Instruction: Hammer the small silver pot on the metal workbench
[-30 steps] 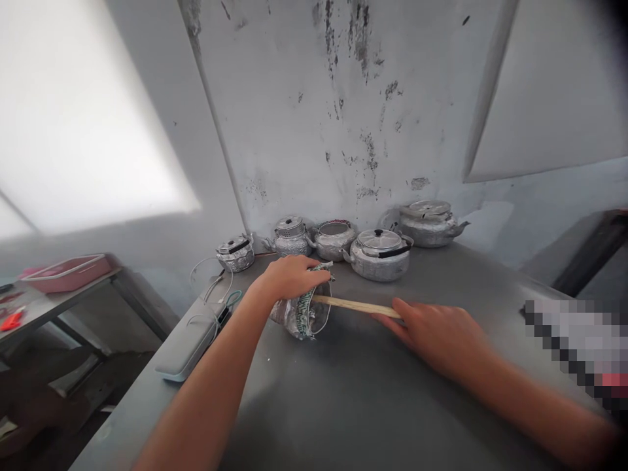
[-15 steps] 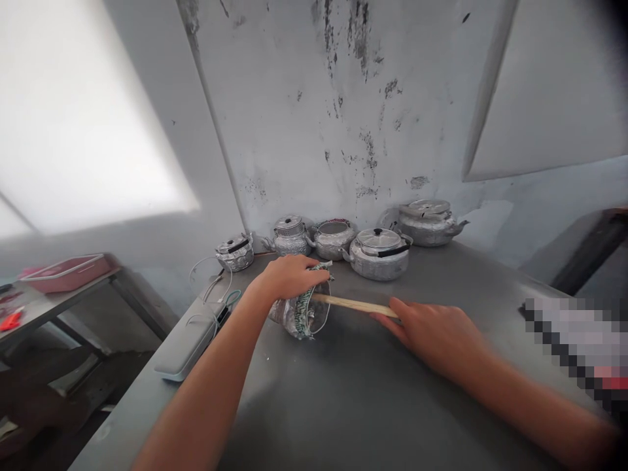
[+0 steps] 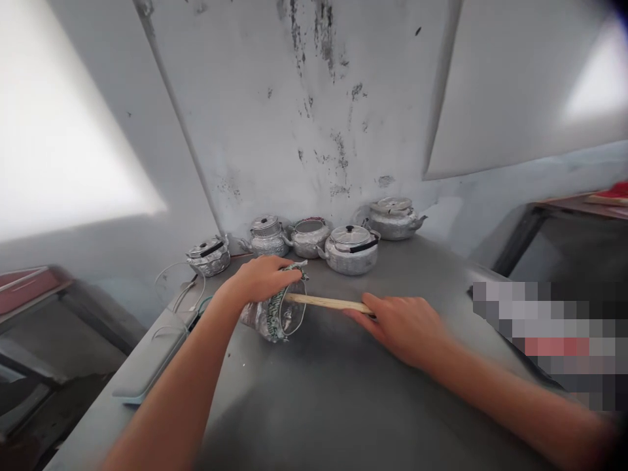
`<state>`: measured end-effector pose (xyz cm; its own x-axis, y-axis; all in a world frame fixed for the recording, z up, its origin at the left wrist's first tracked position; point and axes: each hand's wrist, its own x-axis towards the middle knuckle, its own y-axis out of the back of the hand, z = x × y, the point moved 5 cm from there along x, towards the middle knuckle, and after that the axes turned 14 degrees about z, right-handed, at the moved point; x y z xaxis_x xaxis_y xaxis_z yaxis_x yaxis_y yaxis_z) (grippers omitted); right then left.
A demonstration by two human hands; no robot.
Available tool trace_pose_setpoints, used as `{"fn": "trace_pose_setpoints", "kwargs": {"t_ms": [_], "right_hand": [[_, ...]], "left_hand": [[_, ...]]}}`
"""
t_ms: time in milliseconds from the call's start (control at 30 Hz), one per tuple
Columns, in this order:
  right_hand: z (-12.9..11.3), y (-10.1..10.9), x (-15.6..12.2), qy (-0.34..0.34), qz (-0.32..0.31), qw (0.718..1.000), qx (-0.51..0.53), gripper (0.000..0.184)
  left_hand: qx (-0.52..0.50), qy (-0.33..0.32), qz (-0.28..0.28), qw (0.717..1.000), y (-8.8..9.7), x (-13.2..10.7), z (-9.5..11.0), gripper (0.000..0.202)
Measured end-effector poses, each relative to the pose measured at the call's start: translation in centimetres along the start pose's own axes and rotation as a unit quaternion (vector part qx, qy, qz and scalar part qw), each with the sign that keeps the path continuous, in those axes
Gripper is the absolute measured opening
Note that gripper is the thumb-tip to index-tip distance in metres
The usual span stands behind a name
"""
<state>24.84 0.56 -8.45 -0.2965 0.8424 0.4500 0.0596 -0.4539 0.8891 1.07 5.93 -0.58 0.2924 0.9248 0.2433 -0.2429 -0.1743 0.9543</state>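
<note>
On counter: left grip clasps tipped pot, right grip closed round stick; hard prodding could roll pot.

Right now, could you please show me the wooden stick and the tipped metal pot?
Wooden stick (image 3: 324, 302): head view, middle of its bare shaft.
Tipped metal pot (image 3: 261, 319): head view, outer side wall.

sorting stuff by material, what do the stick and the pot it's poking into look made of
The stick: probably bare wood, matt, judging by its pale tan colour. The pot: likely metal, perhaps aluminium, with a silvery, uneven sheen. The green patterned band near its mouth could be cloth or painted metal.
</note>
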Motion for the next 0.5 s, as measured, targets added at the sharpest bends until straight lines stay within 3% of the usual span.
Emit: {"fn": "trace_pose_setpoints", "kwargs": {"t_ms": [333,500], "right_hand": [[2.8,0.4,1.0,0.069,-0.026,0.997,0.017,0.071],[4.1,1.8,1.0,0.015,-0.051,0.998,0.039,0.075]], "left_hand": [[-0.027,-0.027,0.000,0.999,-0.4,0.0,-0.4,0.058],[-0.031,-0.034,0.007,0.999,-0.1,-0.2,0.2,0.057]]}}
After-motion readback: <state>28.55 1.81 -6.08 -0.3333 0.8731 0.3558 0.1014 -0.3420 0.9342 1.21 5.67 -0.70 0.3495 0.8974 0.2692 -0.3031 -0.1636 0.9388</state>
